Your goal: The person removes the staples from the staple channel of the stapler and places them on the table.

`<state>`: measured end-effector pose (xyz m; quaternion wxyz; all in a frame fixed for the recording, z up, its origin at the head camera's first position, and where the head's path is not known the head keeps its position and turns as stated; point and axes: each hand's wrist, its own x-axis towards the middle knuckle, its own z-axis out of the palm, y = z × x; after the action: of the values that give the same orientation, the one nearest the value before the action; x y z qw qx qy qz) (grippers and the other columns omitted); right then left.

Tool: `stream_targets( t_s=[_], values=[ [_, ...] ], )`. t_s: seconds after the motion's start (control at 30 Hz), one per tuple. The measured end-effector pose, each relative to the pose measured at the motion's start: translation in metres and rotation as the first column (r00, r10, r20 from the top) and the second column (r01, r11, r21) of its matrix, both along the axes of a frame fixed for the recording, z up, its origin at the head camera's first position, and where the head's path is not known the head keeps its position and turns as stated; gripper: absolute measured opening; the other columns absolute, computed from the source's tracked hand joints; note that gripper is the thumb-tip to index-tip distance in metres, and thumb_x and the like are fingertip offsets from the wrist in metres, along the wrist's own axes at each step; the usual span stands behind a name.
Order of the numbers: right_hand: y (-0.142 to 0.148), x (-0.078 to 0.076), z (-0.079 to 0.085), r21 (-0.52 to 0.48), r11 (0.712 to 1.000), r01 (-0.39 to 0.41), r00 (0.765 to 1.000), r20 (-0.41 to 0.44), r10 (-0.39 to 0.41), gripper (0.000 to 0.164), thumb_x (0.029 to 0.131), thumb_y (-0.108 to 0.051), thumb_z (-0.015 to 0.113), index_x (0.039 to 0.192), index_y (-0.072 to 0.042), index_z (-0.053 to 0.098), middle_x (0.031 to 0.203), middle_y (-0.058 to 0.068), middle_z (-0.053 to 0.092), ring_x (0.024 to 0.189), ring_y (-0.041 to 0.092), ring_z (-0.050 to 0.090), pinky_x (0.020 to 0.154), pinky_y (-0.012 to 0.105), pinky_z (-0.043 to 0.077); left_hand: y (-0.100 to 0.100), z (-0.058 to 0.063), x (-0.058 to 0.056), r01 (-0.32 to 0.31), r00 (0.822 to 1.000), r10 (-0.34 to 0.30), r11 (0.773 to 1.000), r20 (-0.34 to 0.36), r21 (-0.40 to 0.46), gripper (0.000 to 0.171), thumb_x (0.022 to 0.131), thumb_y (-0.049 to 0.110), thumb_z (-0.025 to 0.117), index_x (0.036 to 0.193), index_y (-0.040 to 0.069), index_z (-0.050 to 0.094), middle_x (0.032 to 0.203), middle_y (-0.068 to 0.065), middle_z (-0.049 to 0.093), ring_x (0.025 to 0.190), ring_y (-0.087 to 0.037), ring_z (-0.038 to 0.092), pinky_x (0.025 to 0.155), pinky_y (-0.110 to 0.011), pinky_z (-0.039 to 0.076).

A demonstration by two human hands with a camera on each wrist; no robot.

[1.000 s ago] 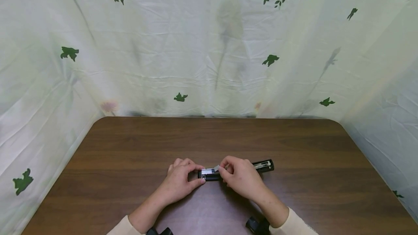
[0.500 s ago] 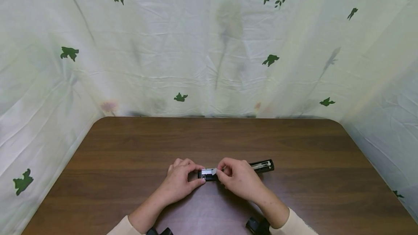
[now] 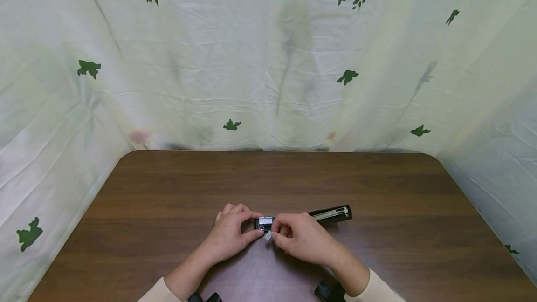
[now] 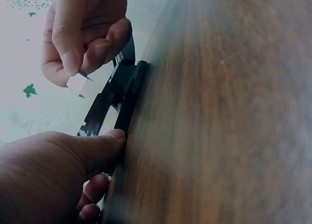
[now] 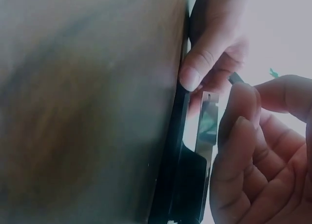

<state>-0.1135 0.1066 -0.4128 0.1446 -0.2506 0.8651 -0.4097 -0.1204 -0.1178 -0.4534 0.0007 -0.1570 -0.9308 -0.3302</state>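
A black stapler [image 3: 333, 214] lies opened out on the table, its top arm swung back to the right. My left hand [image 3: 234, 228] grips the stapler's left end between thumb and fingers; in the left wrist view the thumb [image 4: 105, 148] presses on the base. My right hand [image 3: 304, 237] pinches a short strip of staples [image 3: 268, 236] between thumb and forefinger. In the left wrist view this silvery strip [image 4: 78, 84] is apart from the metal magazine [image 4: 95, 112], which is held above the base. The right hand hides the stapler's middle in the head view.
A brown wood-grain table [image 3: 176, 181] lies under both hands. Pale curtains [image 3: 251, 59] with leaf prints hang behind it and at both sides. Black wrist devices [image 3: 329, 291] are on the forearms, near the table's front.
My right hand has moved left and toward the person, carrying the staple strip from above the magazine to the stapler's near side. The left hand keeps its hold.
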Motion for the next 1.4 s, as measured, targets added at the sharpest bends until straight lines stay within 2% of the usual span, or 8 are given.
stream_targets(
  t_s=[0.3,0.53,0.73,0.87,1.07,1.2,1.4],
  values=[
    [-0.0031,0.0051,-0.0032,0.052,0.994,-0.097,0.994,-0.043,0.099,0.016,0.093,-0.015,0.071,0.081,-0.024,0.064,0.055,-0.017,0.052,0.044,-0.005,0.049,0.051,0.018,0.04,-0.0007,-0.0008,0.0009,0.001,1.0,-0.001,1.0,-0.009,-0.004,0.031,0.082,0.029,0.086,0.111,0.023,0.077,0.099,0.013,0.065,0.095,-0.01,0.046,0.083,-0.033,0.03],
    [-0.0041,0.0069,-0.0031,0.089,0.986,-0.144,0.99,0.006,0.144,0.013,0.095,-0.018,0.07,0.084,-0.023,0.065,0.053,-0.016,0.05,0.043,-0.004,0.049,0.053,0.017,0.04,-0.0008,-0.0019,0.0012,0.011,0.999,-0.011,1.0,-0.039,-0.004,0.03,0.082,0.028,0.086,0.11,0.023,0.077,0.098,0.012,0.065,0.095,-0.01,0.047,0.083,-0.034,0.03],
    [-0.0043,0.0075,-0.0046,0.109,0.978,-0.179,0.984,0.04,0.176,0.014,0.096,-0.018,0.069,0.084,-0.024,0.066,0.051,-0.018,0.051,0.042,-0.006,0.052,0.055,0.017,0.042,-0.0011,-0.0013,0.0005,0.003,1.0,-0.003,1.0,-0.006,-0.012,0.03,0.083,0.029,0.085,0.112,0.023,0.077,0.099,0.013,0.064,0.097,-0.01,0.047,0.084,-0.034,0.03],
    [-0.0048,0.0081,-0.005,0.136,0.969,-0.208,0.978,0.046,0.204,0.016,0.097,-0.018,0.069,0.082,-0.024,0.066,0.051,-0.018,0.051,0.043,-0.007,0.052,0.057,0.016,0.042,-0.0012,-0.0011,0.0002,-0.001,1.0,0.0,1.0,-0.011,-0.018,0.031,0.083,0.03,0.085,0.111,0.023,0.077,0.099,0.013,0.064,0.097,-0.01,0.047,0.084,-0.034,0.031],
    [-0.0047,0.0079,-0.0061,0.177,0.958,-0.226,0.974,0.042,0.222,0.018,0.097,-0.019,0.069,0.081,-0.024,0.065,0.051,-0.018,0.051,0.044,-0.008,0.051,0.057,0.016,0.041,-0.0009,-0.0018,-0.0007,-0.002,1.0,0.001,1.0,-0.022,-0.015,0.031,0.082,0.03,0.085,0.111,0.023,0.077,0.098,0.013,0.064,0.098,-0.01,0.048,0.084,-0.034,0.031],
    [-0.005,0.008,-0.0074,0.178,0.958,-0.224,0.974,0.025,0.223,0.017,0.097,-0.019,0.07,0.081,-0.022,0.065,0.052,-0.018,0.051,0.044,-0.009,0.051,0.058,0.015,0.043,-0.0011,-0.0017,-0.0011,0.0,1.0,0.0,1.0,-0.013,-0.018,0.03,0.083,0.03,0.085,0.112,0.023,0.077,0.098,0.013,0.064,0.098,-0.01,0.047,0.085,-0.034,0.031],
    [-0.0055,0.0082,-0.0082,0.176,0.961,-0.212,0.977,0.043,0.207,0.011,0.097,-0.018,0.07,0.087,-0.023,0.069,0.057,-0.017,0.053,0.046,-0.007,0.052,0.057,0.016,0.044,-0.0012,-0.0012,-0.0005,0.0,1.0,0.0,1.0,-0.009,-0.021,0.03,0.083,0.03,0.085,0.112,0.023,0.077,0.098,0.013,0.064,0.098,-0.01,0.047,0.085,-0.034,0.031]
  ],
)
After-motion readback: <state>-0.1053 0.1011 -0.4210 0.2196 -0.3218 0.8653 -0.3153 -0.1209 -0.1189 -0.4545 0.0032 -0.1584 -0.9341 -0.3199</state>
